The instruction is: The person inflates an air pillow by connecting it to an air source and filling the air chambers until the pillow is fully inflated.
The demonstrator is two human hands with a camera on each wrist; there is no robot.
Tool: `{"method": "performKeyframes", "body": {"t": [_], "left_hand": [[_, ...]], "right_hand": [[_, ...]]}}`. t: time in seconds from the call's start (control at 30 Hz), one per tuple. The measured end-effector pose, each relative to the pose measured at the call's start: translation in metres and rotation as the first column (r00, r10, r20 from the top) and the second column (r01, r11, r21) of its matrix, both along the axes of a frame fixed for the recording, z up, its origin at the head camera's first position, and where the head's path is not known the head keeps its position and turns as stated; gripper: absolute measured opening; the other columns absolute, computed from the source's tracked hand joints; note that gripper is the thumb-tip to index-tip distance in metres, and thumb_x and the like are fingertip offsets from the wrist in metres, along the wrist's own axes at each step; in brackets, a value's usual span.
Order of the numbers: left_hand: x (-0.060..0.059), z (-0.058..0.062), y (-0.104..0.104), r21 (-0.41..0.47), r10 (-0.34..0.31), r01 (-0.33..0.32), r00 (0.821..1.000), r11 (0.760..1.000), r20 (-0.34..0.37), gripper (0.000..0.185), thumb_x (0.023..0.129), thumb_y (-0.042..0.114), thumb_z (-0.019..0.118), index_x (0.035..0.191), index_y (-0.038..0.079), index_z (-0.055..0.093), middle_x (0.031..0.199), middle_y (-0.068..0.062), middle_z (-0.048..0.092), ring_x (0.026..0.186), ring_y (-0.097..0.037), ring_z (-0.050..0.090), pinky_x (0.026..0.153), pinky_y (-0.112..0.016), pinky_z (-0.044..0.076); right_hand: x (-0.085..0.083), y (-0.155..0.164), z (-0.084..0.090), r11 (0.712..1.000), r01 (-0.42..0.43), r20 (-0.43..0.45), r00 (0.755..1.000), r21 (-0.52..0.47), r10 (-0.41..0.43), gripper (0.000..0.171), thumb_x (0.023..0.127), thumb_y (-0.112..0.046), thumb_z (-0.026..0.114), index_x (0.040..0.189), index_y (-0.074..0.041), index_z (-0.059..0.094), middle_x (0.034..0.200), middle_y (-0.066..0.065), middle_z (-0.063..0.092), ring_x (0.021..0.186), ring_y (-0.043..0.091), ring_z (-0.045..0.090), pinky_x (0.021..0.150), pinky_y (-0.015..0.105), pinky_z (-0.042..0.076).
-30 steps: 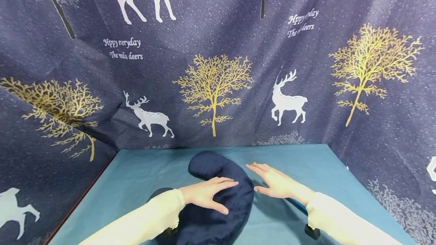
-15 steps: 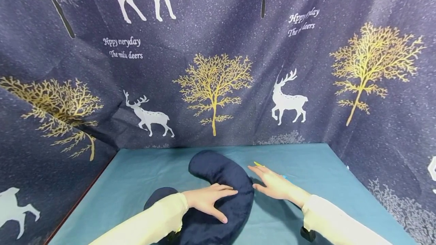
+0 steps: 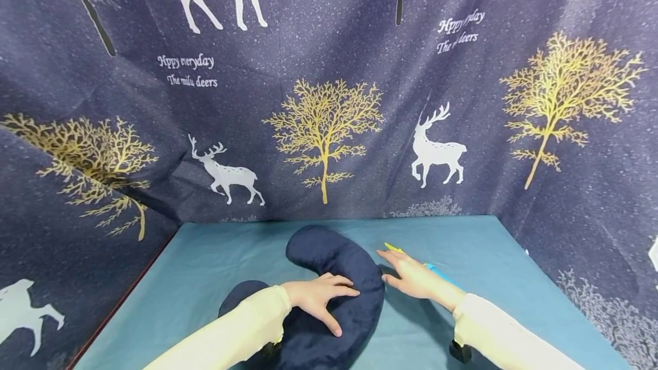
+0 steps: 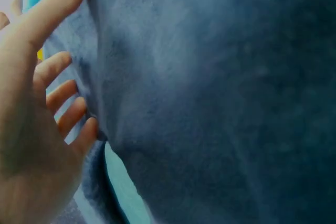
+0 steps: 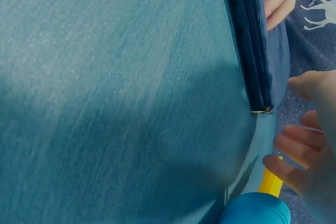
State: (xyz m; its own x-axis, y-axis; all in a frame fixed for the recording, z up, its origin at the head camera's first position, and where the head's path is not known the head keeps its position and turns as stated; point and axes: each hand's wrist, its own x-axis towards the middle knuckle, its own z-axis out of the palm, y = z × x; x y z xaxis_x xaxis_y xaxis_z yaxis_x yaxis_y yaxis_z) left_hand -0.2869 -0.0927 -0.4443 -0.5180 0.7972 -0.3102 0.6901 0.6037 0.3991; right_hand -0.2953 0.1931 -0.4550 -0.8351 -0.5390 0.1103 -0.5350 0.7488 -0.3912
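Note:
A dark navy U-shaped neck pillow (image 3: 339, 258) lies on the teal table (image 3: 216, 256). My left hand (image 3: 319, 296) rests palm down on its middle, fingers spread and slightly bent; in the left wrist view the fingers (image 4: 58, 98) press into the plush pillow (image 4: 210, 103). My right hand (image 3: 411, 276) lies flat just right of the pillow, on a blue tool with a yellow tip (image 3: 393, 248). The right wrist view shows the pillow's zipper (image 5: 252, 51), the blue and yellow tool (image 5: 260, 208) and my right fingers (image 5: 299, 156) held loosely above it.
Dark blue curtains printed with deer and gold trees (image 3: 324, 130) wall the table at the back and both sides. Teal cloth (image 5: 105, 77) lies bare to the left and far right of the pillow.
My right hand has drawn back slightly, uncovering the tool's yellow tip and blue body. My left hand has slid a little toward me on the pillow, its fingers bending.

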Motion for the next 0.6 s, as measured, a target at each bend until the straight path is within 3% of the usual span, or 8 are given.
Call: {"method": "performKeyframes", "body": {"t": [0.27, 0.6], "left_hand": [[-0.0003, 0.0006, 0.0007, -0.007, 0.000, 0.000, 1.000, 1.000, -0.003, 0.081, 0.082, 0.040, 0.079, 0.152, 0.029, 0.038, 0.160, -0.001, 0.028, 0.143, -0.021, 0.028, 0.118, -0.042, 0.029], [0.0010, -0.0041, 0.0011, 0.010, 0.011, -0.011, 1.000, 1.000, -0.014, 0.084, 0.081, 0.041, 0.080, 0.152, 0.031, 0.037, 0.161, -0.001, 0.027, 0.144, -0.022, 0.026, 0.119, -0.043, 0.027]], "right_hand": [[-0.0045, -0.0006, -0.0045, 0.999, -0.015, 0.006, 1.000, -0.029, 0.015, 0.047, 0.097, -0.008, 0.055, 0.141, 0.007, 0.047, 0.143, 0.026, 0.052, 0.123, 0.040, 0.059, 0.098, 0.052, 0.049], [-0.0059, -0.0016, -0.0076, 0.998, -0.051, 0.001, 0.999, -0.034, 0.051, 0.035, 0.093, -0.006, 0.060, 0.127, 0.003, 0.060, 0.114, 0.014, 0.065, 0.102, 0.030, 0.065, 0.085, 0.043, 0.054]]}}
